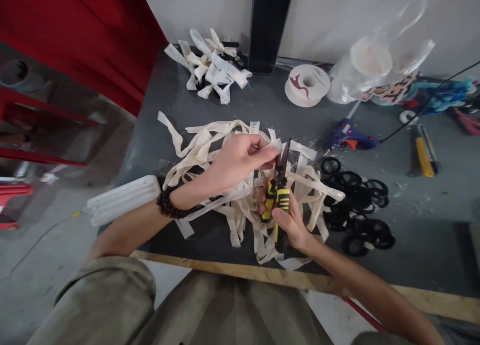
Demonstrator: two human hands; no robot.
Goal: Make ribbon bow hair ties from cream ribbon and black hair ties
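Over a pile of cream ribbon strips on the dark table, my left hand pinches the end of a white ribbon between thumb and fingers. A dark beaded bracelet circles that wrist. My right hand is closed round yellow-and-black scissors. Their dark blades point away from me, slightly apart, right beside the pinched ribbon. Whether the ribbon lies between the blades is hard to tell. Black hair ties lie in a heap to the right of the scissors.
Ribbon bows are heaped at the back left, with a ribbon spool at the back centre. A blue glue gun, its cord and a yellow cutter lie right. A white ridged object is at the left edge.
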